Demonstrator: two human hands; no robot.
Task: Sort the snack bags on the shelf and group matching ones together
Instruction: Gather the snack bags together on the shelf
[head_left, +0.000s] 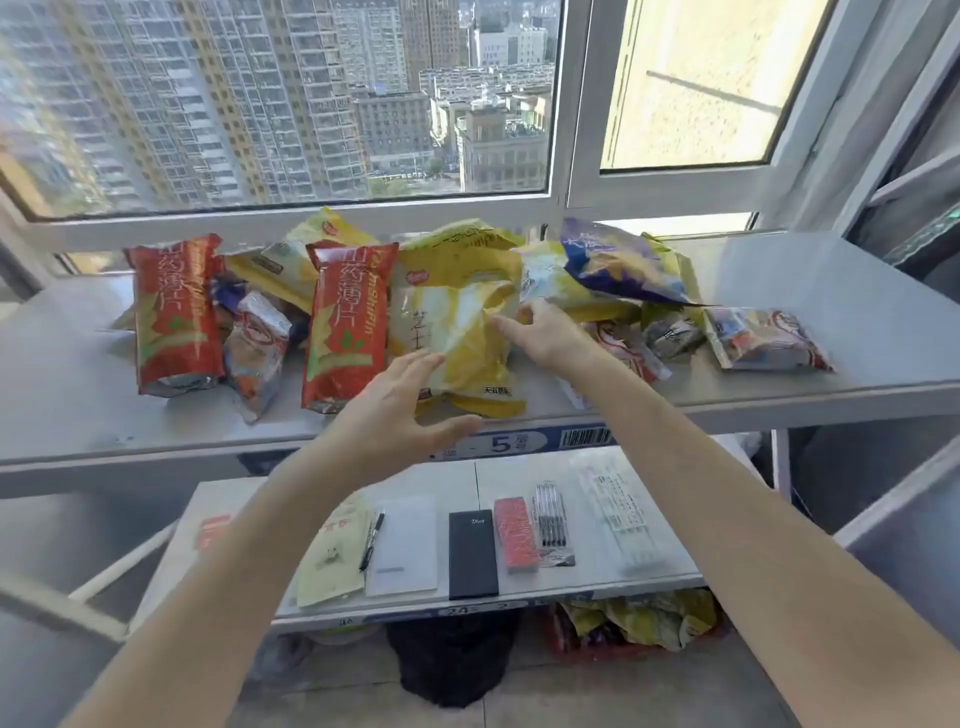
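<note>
Head view: a yellow snack bag (457, 332) lies mid-shelf (857, 322), its long axis running near to far, with the bottom seam at the near edge. The left hand (395, 410) is spread, fingertips touching the bag's near-left corner. The right hand (545, 332) pinches its crumpled right edge. A red snack bag (345, 327) lies parallel just left, and a second red snack bag (174, 317) farther left.

The single head-worn camera is looking forward and down from close above the top shelf (831, 291), facing the window (291, 104), taking in the lower shelf (244, 496) too.
</note>
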